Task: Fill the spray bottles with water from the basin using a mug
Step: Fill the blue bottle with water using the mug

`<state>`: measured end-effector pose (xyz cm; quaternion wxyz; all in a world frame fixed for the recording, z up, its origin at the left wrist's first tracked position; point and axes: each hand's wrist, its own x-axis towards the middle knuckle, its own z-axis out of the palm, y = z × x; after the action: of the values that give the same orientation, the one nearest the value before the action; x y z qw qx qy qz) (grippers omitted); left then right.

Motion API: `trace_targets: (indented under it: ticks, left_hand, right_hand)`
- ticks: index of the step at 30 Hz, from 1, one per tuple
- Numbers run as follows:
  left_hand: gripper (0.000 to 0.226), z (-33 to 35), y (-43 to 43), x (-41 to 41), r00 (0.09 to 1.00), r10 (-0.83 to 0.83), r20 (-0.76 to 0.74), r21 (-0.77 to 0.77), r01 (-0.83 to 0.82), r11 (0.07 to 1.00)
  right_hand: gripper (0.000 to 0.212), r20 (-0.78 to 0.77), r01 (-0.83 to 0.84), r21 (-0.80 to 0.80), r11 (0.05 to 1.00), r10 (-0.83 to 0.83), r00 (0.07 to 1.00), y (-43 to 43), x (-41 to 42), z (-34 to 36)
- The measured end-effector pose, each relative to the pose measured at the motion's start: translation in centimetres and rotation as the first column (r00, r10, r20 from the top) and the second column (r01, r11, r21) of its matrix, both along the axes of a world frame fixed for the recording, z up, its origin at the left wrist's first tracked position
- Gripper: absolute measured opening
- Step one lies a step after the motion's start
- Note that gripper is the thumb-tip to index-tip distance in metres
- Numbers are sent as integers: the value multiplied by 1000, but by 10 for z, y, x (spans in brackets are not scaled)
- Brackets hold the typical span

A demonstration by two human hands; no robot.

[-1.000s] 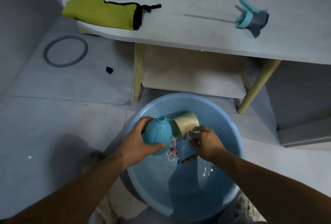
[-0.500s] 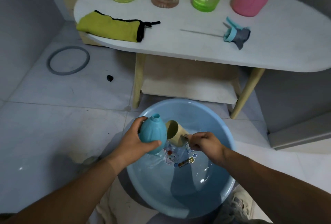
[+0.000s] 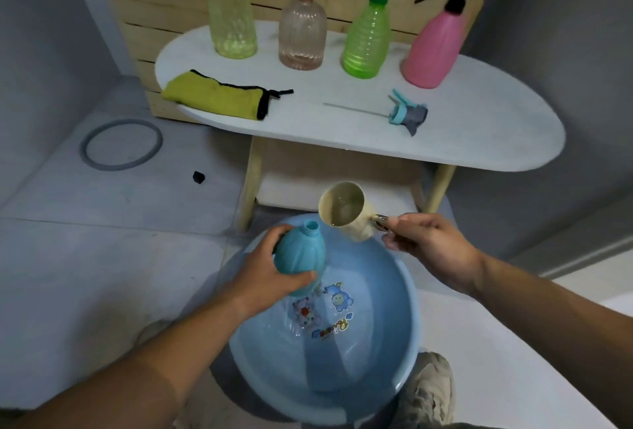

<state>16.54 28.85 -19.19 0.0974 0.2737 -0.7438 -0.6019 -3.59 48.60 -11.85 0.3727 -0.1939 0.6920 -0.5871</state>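
My left hand (image 3: 270, 278) grips an uncapped blue spray bottle (image 3: 301, 255), tilted with its open neck up, over the left part of a blue basin (image 3: 409, 353) holding water. My right hand (image 3: 431, 247) holds a cream mug (image 3: 346, 211) by its metal handle, lifted above the basin's far rim, to the right of and slightly above the bottle's neck; the mug's mouth faces me and water shows inside. The bottle's blue-grey spray head (image 3: 407, 115) with its tube lies on the white table (image 3: 479, 140).
On the table stand a yellow-green bottle (image 3: 233, 17), a clear bottle with brown sprayer (image 3: 303, 31), a green bottle (image 3: 368, 38) and a pink bottle (image 3: 435, 48). A yellow cloth (image 3: 215, 96) lies at its left. A grey ring (image 3: 120, 144) lies on the floor. My shoe (image 3: 428, 391) is beside the basin.
My right hand has lifted the mug out of the basin water, up and to the right. The view has tilted up, showing the whole bottles. The left hand still holds the blue bottle.
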Motion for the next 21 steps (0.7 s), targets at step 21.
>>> trace_targets:
  ticks: [21]
  left_hand:
    - [80, 16, 8, -9, 998, -55, -40, 6, 55, 998]
  right_hand:
    - [18, -368, -32, 16, 999, 35, 929, 14, 15, 76]
